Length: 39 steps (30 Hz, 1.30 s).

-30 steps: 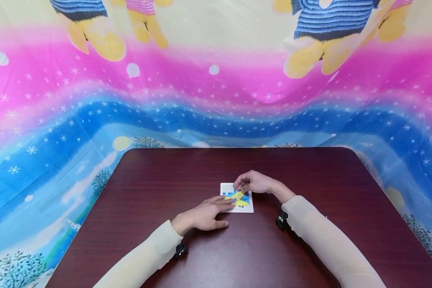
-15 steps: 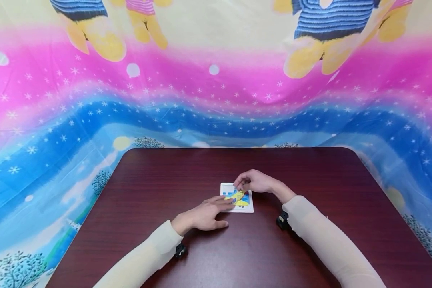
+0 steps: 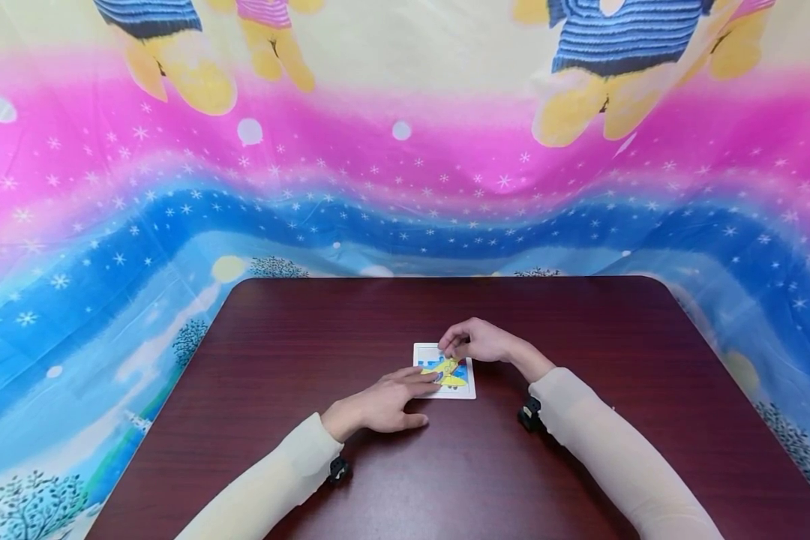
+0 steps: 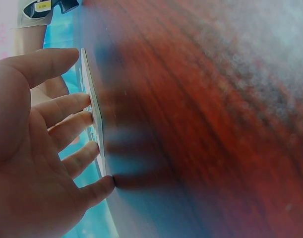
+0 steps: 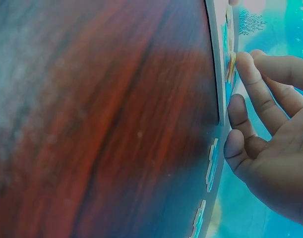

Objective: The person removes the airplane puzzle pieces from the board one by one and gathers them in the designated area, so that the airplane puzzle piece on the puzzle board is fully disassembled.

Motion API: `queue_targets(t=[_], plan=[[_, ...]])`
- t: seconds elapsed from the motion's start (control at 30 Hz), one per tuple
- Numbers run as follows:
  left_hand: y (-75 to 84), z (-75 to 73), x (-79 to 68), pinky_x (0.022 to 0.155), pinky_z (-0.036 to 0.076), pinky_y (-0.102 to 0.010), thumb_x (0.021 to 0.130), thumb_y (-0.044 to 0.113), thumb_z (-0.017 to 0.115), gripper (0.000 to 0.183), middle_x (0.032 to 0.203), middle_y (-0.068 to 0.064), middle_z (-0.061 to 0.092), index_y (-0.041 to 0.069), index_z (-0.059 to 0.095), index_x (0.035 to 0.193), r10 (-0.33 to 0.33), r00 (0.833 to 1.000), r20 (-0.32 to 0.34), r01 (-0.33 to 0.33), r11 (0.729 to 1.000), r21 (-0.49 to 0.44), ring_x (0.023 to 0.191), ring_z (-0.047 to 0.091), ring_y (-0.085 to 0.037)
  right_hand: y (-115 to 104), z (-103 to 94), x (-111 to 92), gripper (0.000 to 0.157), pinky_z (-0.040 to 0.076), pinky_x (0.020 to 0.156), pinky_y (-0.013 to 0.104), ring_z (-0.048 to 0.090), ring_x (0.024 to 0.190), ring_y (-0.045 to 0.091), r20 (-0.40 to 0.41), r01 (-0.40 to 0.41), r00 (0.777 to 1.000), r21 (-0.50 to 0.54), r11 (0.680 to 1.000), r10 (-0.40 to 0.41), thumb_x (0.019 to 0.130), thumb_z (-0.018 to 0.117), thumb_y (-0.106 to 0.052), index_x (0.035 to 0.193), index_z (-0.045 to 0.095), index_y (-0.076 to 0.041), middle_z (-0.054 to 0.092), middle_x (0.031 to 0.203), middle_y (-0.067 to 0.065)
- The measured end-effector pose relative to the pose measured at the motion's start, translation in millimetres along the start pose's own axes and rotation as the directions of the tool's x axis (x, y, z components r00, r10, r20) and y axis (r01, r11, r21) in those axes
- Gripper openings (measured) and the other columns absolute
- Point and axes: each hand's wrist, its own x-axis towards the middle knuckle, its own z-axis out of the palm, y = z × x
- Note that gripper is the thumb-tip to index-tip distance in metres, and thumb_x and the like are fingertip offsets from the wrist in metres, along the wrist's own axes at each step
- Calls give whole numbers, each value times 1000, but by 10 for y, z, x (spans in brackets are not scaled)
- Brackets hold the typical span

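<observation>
A small jigsaw puzzle in a white tray [image 3: 471, 393] lies flat near the table's middle, its blue pieces and yellow shape [image 3: 454, 382] partly covered by my hands. My left hand [image 3: 388, 403] rests with spread, nearly straight fingers over the tray's left side, thumb low beside the table. From the far right side my right hand [image 3: 479, 343] reaches over the tray with curled fingers. In the right wrist view, the right hand [image 5: 270, 114] has its fingertips at a yellow-edged puzzle piece [image 5: 231, 67], seemingly pinching it; the exact contact is partly hidden.
Two loose puzzle pieces, the upper one [image 5: 211, 164] and the lower one [image 5: 198, 219], lie on the table in the right wrist view. The dark red-brown table [image 3: 324, 315] is backed by a printed cloth [image 3: 405, 187].
Both hands stay almost in place over the puzzle. The right hand and forearm shift only very slightly; the tray does not visibly move.
</observation>
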Motion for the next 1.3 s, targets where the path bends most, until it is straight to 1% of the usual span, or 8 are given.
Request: queue_targets(t=[0.13,0.3,0.47,0.57,0.7,0.77,1.1,1.3], plan=[[1,0,1,119,30,-54,97,34,63,56,162,3,36,18,49,149,-2,1000,5,2,1000,1,153,27,-29,2,-14,10,21,55,79,31,68,92,16,-20,6,1000,-21,1000,-6,93,62,0,108,74,-10,76,100,4],[0,-6,-1,120,29,-53,97,35,62,57,162,3,36,18,48,149,1,1000,6,-1,1000,7,153,27,-29,16,-25,39,22,53,85,32,68,95,13,-71,5,997,-65,998,-9,93,61,-1,108,74,-11,75,102,3],[1,-13,-2,120,29,-52,97,35,63,57,162,3,36,18,48,149,3,1000,3,-3,1000,12,152,28,-29,22,-21,53,21,53,85,33,69,93,14,-70,-10,998,-39,999,7,93,61,-3,109,74,-10,77,101,2],[8,-21,-2,120,29,-53,97,35,63,57,162,4,36,18,48,149,-1,1000,4,1,1000,10,153,28,-29,39,-21,53,22,54,85,33,69,94,13,-77,-8,997,-66,998,3,93,61,-3,108,74,-13,76,101,1],[11,-27,-1,120,29,-52,97,35,62,57,162,4,35,18,48,150,-4,1000,10,3,1000,9,153,27,-28,65,-40,42,21,54,87,36,67,96,12,-103,-12,995,-129,992,-2,91,66,-5,106,75,-17,74,102,-1],[8,-25,0,120,29,-53,97,35,62,57,162,3,35,18,48,150,-3,1000,11,3,1000,11,153,26,-28,70,-54,36,19,54,87,36,67,95,13,-108,-25,994,-136,990,10,90,69,-7,105,75,-17,74,102,-2],[-5,-13,-1,120,30,-53,97,35,62,57,162,4,35,18,48,150,1,1000,6,-1,1000,14,153,26,-28,95,-68,-7,25,52,75,29,63,87,13,-62,-64,996,-111,992,57,83,77,-9,107,74,-16,72,100,-1],[-8,4,-3,120,30,-53,97,36,62,57,162,5,36,19,48,149,-1,1000,1,1,1000,18,153,27,-28,85,-50,-33,24,53,74,29,63,85,14,-51,-70,997,-107,992,65,83,77,-6,105,74,-15,71,99,1]])
